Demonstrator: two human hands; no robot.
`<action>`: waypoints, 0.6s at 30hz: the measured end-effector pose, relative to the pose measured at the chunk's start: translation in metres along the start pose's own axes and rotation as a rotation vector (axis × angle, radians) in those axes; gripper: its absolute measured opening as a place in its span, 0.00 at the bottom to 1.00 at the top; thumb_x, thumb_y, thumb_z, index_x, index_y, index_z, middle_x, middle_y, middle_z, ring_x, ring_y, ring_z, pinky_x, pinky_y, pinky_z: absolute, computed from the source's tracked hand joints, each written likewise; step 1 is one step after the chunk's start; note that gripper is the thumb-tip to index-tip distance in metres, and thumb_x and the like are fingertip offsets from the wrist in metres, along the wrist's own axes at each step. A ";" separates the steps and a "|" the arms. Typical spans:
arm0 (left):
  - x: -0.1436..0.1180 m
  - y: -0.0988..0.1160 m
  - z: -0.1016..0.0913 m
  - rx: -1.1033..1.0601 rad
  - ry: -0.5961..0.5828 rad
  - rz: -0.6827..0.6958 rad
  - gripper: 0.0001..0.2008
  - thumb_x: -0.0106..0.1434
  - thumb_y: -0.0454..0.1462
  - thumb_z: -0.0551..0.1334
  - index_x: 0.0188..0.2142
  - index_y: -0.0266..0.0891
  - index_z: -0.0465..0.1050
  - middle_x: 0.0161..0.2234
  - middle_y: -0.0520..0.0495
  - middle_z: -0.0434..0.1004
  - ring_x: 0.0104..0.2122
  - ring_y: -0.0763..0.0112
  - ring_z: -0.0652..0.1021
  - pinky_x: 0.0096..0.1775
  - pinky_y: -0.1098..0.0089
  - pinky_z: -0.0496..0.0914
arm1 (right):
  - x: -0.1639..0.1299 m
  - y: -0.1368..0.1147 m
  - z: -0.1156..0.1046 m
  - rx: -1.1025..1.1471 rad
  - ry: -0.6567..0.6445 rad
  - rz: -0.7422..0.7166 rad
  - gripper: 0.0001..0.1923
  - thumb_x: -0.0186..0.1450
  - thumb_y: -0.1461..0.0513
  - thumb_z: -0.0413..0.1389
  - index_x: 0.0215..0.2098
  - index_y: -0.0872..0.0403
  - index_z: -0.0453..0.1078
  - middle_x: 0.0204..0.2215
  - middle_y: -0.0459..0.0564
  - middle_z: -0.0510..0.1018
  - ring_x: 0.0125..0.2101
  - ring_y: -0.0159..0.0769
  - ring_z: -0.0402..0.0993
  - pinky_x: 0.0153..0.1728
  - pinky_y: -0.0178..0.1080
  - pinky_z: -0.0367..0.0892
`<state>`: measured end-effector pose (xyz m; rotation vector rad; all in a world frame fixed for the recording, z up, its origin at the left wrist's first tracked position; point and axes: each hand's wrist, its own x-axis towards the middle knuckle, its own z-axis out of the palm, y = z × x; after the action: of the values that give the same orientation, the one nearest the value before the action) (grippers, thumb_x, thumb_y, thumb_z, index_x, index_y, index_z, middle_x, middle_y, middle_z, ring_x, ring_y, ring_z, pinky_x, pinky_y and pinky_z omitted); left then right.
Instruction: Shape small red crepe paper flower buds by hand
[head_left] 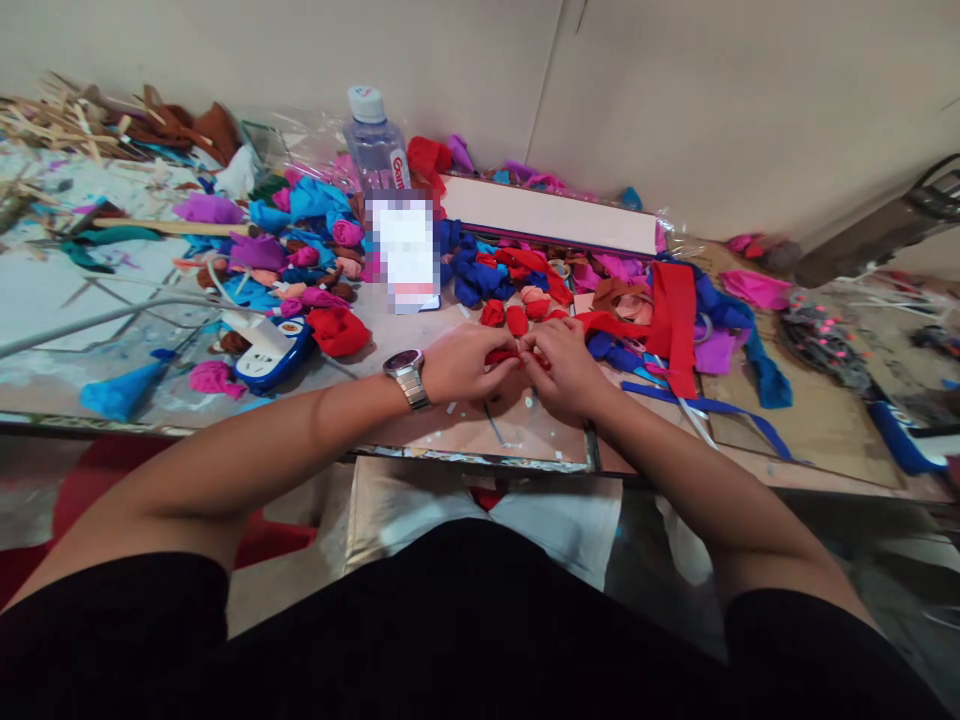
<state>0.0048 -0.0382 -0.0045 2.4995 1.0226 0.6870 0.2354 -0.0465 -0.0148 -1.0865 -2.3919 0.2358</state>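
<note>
Close together over the table's front part, my left hand (466, 364) and my right hand (567, 366) pinch a small piece of red crepe paper (501, 355) between them. Most of the piece is hidden by the fingers. A watch (409, 376) is on my left wrist. Just beyond the fingertips lie small red crepe paper rosettes (516, 320). A wide red crepe paper strip (675, 325) hangs over the pile right of my right hand, and a narrow blue strip (705, 405) lies beside that forearm.
Behind my hands, a phone (409, 250) leans upright by a plastic bottle (379, 150). A power strip (270, 355) with a cable sits at left, near green-handled scissors (90, 245). Coloured paper heaps (472, 275) and a long white box (551, 215) line the back. Cardboard (810, 430) lies at right.
</note>
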 end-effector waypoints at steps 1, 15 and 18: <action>0.000 0.000 0.000 0.004 -0.002 -0.002 0.15 0.71 0.43 0.60 0.46 0.38 0.82 0.40 0.42 0.88 0.38 0.60 0.83 0.41 0.63 0.68 | 0.000 0.000 0.000 0.002 -0.002 -0.003 0.05 0.75 0.59 0.52 0.41 0.49 0.68 0.40 0.53 0.82 0.44 0.47 0.72 0.53 0.54 0.56; 0.000 0.001 -0.001 0.065 -0.025 0.017 0.11 0.66 0.39 0.61 0.42 0.39 0.81 0.36 0.45 0.86 0.33 0.63 0.81 0.37 0.64 0.65 | -0.002 0.005 0.001 0.012 -0.003 -0.043 0.04 0.74 0.59 0.54 0.43 0.50 0.70 0.39 0.52 0.82 0.45 0.47 0.74 0.54 0.53 0.55; 0.000 0.002 -0.001 0.076 -0.035 0.017 0.11 0.65 0.39 0.61 0.42 0.39 0.81 0.36 0.45 0.86 0.33 0.62 0.81 0.36 0.64 0.65 | -0.001 0.004 0.002 0.003 -0.011 -0.047 0.04 0.74 0.59 0.54 0.42 0.50 0.70 0.39 0.52 0.82 0.45 0.47 0.74 0.53 0.52 0.55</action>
<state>0.0048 -0.0394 -0.0025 2.5781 1.0352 0.6186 0.2373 -0.0445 -0.0182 -1.0285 -2.4231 0.2295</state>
